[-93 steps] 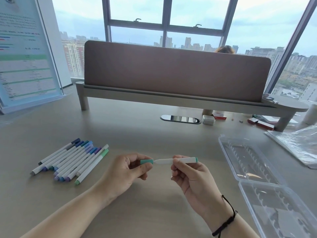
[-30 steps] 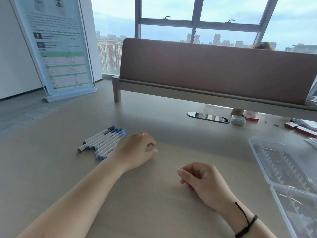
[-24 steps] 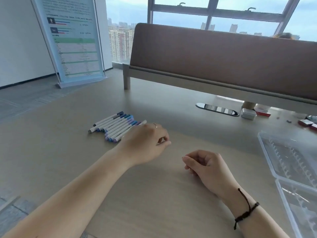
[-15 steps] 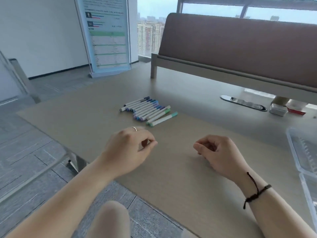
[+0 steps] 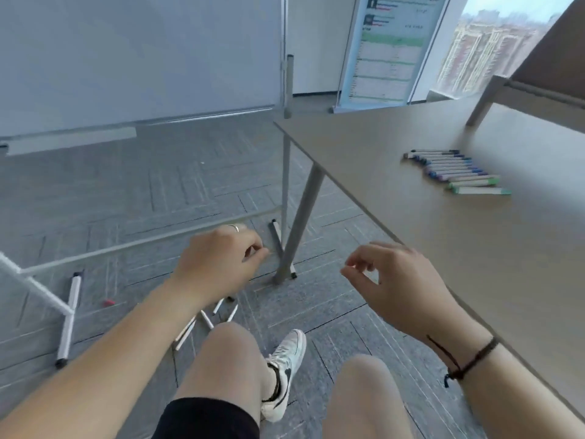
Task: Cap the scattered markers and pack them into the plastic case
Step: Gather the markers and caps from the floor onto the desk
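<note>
Head view looks past the desk (image 5: 427, 223) edge to grey carpet (image 5: 158, 191), a whiteboard (image 5: 126, 58) and a poster (image 5: 392, 49). Capped markers (image 5: 456, 171) lie in a row on the desk. Left hand (image 5: 218, 264) and right hand (image 5: 402, 293) hang apart, loosely curled, holding nothing.

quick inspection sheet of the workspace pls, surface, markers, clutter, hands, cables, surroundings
surface: tan table, seen from its left corner.
job's things: row of capped markers lying side by side on the table; plastic case not in view.
clutter: nothing seen on the table besides the markers.
grips: left hand and right hand both off the table edge, fingers loosely curled, holding nothing.
cables: nothing seen.
surroundings: whiteboard on a stand, poster stand, grey carpet floor, window with city view.
</note>
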### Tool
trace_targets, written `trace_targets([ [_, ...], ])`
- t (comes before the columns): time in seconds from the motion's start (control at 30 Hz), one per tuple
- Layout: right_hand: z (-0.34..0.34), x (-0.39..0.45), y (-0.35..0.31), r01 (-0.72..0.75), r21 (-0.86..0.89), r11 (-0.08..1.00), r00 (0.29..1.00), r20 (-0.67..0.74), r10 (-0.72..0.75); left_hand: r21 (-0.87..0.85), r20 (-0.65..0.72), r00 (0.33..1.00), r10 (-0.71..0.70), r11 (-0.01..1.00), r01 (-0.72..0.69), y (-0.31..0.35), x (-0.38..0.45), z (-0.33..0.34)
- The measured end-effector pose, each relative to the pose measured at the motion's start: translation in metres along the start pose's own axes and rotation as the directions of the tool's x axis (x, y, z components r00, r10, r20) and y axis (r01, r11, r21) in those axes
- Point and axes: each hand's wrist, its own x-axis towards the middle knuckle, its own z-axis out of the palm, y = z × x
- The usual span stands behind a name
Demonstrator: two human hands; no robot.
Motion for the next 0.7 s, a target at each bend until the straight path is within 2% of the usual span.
trace_targets([
  [0.07,0.028,-0.002,-0.028,0.089,-0.015,0.996,0.995,0.042,-0.088,0.037,0.011,0.999,-0.045,0.998,0.044,-0.014,-0.030,-0.015],
  [0.23,0.072,-0.016,-0.083,0.187,0.010,0.982,0.968,0.170,-0.186,0.108,0.057,0.986,-0.158,0.983,0.151,-0.045,-0.097,-0.048],
  [0.43,0.089,-0.027,-0.119,0.224,0.040,0.974,0.948,0.222,-0.227,0.183,0.114,0.962,-0.248,0.957,0.225,-0.074,-0.139,-0.067],
  [0.7,0.132,-0.003,-0.159,0.261,-0.025,0.965,0.910,0.339,-0.237,0.192,0.151,0.927,-0.343,0.930,0.313,-0.138,-0.167,-0.057],
])
